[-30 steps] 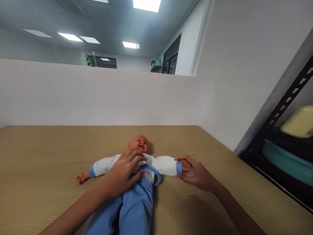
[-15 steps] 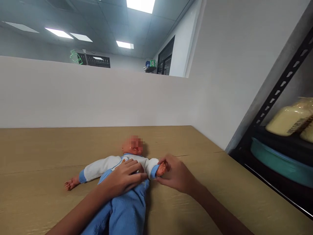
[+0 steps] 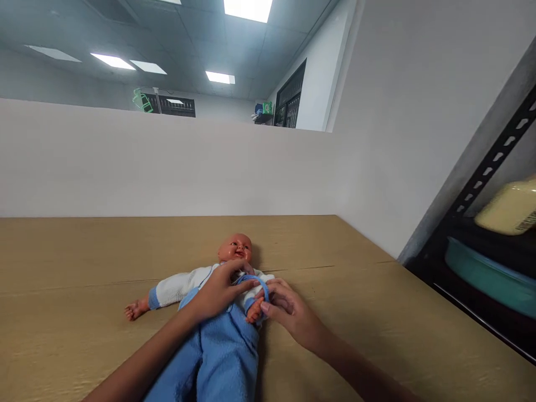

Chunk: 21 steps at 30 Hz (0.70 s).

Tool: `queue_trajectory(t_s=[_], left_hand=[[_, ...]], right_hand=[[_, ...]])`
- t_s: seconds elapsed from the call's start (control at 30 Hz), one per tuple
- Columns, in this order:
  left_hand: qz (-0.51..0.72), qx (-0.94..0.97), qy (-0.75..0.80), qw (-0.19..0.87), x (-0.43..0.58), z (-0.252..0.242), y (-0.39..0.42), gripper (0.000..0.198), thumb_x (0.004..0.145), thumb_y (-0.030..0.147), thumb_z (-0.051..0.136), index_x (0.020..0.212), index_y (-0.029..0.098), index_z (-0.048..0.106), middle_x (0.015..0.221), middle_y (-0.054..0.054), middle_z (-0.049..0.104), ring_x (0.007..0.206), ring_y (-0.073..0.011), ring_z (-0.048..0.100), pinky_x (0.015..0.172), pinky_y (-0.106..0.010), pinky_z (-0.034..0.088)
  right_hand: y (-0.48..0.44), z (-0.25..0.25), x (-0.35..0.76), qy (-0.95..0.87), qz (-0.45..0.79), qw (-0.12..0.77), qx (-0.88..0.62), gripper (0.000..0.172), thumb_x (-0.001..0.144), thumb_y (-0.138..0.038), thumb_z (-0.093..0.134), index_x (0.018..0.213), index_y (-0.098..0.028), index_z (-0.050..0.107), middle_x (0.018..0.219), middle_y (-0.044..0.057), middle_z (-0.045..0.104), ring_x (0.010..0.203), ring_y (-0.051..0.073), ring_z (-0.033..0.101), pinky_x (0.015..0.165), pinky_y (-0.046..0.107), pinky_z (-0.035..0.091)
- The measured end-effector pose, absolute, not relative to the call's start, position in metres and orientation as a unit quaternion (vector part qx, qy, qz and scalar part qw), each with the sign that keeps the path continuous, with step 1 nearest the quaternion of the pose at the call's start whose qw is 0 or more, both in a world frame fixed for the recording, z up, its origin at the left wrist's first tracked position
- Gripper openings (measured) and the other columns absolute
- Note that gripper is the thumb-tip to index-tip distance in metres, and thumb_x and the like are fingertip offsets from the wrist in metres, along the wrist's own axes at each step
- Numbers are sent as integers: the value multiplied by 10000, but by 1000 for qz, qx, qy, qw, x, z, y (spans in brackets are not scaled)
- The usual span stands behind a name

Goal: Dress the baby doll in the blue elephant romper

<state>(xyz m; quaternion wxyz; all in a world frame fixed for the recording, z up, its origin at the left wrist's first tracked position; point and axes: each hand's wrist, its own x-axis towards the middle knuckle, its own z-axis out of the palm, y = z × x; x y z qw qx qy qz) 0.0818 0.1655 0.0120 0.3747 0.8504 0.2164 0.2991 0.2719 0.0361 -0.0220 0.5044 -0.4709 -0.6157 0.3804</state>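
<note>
A baby doll lies face up, in a white top with blue cuffs and blue fleece overalls. A thin blue strap arches over the doll's arm on the right. My left hand rests on the doll's chest, thumb and fingers closed around the strap's near end. My right hand is curled beside the doll's bent arm, its fingers on the strap's other side, close to the small doll hand. Some of the fingertip contact there is hidden. The doll's other arm stretches out to the left.
The doll lies on a brown tabletop with thin seams. A low white wall runs behind it, and another wall rises at the right. A black shelf rack at right holds a teal basin and a yellowish wrapped package.
The doll's right-side arm is now bent in toward its body. My left hand has moved up the chest, and the blue strap now stands raised between my hands.
</note>
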Motion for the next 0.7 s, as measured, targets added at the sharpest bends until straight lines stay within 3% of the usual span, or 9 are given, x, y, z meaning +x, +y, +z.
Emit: queue_trajectory(t_s=[0.1,0.17,0.27,0.4,0.47,0.6,0.7], left_hand=[[261,893,212,297,87,4,162,245,955,460,663,1037,232,696,1063,-69,750,1009,-267,658,910,-389,494],[238,917,203,247,89,2,158,229,981,455,621,1022,243,697,1078,-75,753,1035,-278,652,923,-407,484],[216,931,208,207,92,-1,154,212,1001,428,583,991,244,687,1072,-79,757,1053,-288,647,907,-418,477],[207,924,257,192,95,-5,153,241,1017,438,543,1015,237,676,1065,-105,753,1038,-302,656,890,-432,467],[201,922,282,176,96,-7,153,257,1039,436,498,1043,239,662,1065,-117,750,1027,-306,666,886,-433,463],[187,922,307,140,99,-9,151,242,1066,385,430,1051,231,617,1050,-125,754,989,-310,688,857,-423,456],[195,925,299,127,101,-10,151,208,1069,361,423,1021,236,583,1008,-110,765,945,-297,703,817,-402,451]], right_hand=[[30,-61,266,-401,449,636,-483,292,831,-499,772,949,-242,699,1042,54,705,1071,270,682,1040,438,541],[31,-83,265,-292,486,673,-475,336,757,-481,814,923,-237,653,1021,60,732,1040,272,696,995,430,560],[37,-98,270,-249,512,664,-485,342,735,-446,799,885,-242,568,919,34,729,861,227,709,806,363,584],[53,-97,277,-342,452,642,-517,401,773,-441,761,978,-278,457,732,-57,643,599,165,606,580,284,482],[60,-96,280,-395,373,628,-558,380,820,-464,706,1054,-272,478,842,-8,696,671,187,640,629,315,511],[74,-100,288,-431,300,609,-594,318,801,-390,714,1069,-233,647,1156,103,721,1067,266,663,959,414,525],[87,-102,293,-447,338,598,-573,223,806,-379,687,978,-236,700,1013,57,746,953,247,659,908,395,531]])
